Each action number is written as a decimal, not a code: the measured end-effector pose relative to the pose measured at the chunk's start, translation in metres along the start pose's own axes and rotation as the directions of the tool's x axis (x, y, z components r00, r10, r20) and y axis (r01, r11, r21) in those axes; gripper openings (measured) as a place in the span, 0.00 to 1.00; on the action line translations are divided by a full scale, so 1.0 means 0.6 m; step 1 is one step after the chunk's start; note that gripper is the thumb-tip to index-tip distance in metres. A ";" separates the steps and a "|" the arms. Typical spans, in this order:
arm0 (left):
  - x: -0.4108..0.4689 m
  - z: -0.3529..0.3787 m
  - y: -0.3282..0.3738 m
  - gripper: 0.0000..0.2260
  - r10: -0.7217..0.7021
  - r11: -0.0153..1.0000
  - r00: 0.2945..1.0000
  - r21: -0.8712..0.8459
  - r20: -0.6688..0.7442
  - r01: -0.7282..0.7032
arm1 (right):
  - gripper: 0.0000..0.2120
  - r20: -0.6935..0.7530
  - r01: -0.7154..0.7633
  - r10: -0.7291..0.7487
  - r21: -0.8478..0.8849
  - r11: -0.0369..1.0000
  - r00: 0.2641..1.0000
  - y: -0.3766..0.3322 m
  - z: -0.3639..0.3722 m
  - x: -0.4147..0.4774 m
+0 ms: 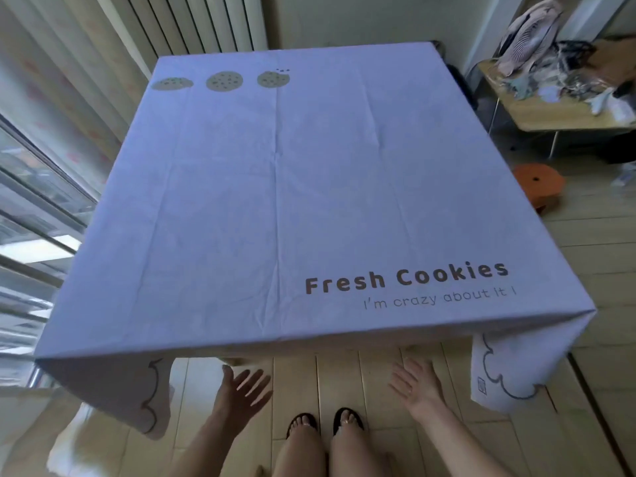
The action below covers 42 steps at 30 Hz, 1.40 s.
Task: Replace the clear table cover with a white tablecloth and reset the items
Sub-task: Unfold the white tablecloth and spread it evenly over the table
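Home dining corner, wood plank floor (602, 256), window curtains (62, 74); cluttered side table (557, 118), orange stool (537, 185)

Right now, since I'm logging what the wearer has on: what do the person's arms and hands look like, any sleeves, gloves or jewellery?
The left hand and right hand are ungloved, on arms bare to the frame edge with no sleeves in view. No watch, bracelet or ring shows, though motion blur softens the left one.

Daylight enters from window (31, 215) at left; tablecloth (275, 201) reads bluish; edges bowed; hands (241, 387) slightly blurred.
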<state>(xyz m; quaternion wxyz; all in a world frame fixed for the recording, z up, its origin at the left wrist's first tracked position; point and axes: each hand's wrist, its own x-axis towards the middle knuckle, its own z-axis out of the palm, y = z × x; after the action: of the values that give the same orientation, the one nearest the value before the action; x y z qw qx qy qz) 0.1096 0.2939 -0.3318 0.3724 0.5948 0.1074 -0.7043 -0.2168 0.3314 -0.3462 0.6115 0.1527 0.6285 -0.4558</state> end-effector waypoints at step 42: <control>-0.017 0.039 -0.143 0.17 -0.034 0.935 0.946 -0.324 0.322 0.144 | 0.23 0.388 0.037 -0.253 0.486 0.873 0.886 0.125 -0.067 -0.073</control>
<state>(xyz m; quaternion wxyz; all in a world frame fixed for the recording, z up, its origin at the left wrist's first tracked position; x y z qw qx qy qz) 0.0360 0.3445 -0.3411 0.4499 0.3966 0.1953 -0.7760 -0.1768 0.4182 -0.3421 0.6455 0.1388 0.3559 -0.6613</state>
